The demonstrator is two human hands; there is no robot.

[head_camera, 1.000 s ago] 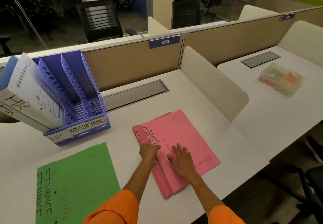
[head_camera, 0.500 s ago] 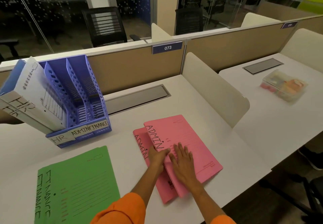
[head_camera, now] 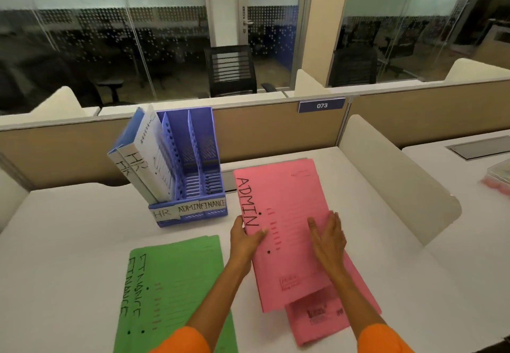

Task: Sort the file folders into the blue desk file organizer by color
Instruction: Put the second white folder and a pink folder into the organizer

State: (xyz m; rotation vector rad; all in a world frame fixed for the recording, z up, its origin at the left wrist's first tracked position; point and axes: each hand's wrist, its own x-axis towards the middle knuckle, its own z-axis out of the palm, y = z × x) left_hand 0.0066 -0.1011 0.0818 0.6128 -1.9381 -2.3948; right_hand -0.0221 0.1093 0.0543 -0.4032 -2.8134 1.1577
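Head view, nearest first: two orange sleeves (head_camera: 179, 340) enter from the lower edge, and both forearms reach forward over the white desk (head_camera: 69, 242). The left hand (head_camera: 244, 238) grips the left edge of the pink folders (head_camera: 287, 214), thumb on the top cover beside the handwritten word ADMIN, fingers curled underneath. The right hand (head_camera: 329, 239) lies on the same cover with its fingers close together and nearly straight, pressing down; whether the thumb hooks the far edge cannot be told. The top pink folder is raised and tilted toward the viewer, and a second pink folder shows beneath it, its lower corner sticking out toward the near desk edge. Left of the arms, the green folders (head_camera: 176, 283), marked FINANCE twice along the spine side, lie flat on the desk, apart from the pink ones. Farther back stands the blue desk file organizer (head_camera: 201, 143), with front labels reading HR, ADMIN and FINANCE. Its left compartment holds white folders (head_camera: 150, 165) marked HR, leaning left; the middle and right compartments show only their slotted floors. Behind it runs a tan partition (head_camera: 276, 132) carrying a plate numbered 073 (head_camera: 321, 105), then glass walls and a black mesh chair (head_camera: 230, 70).
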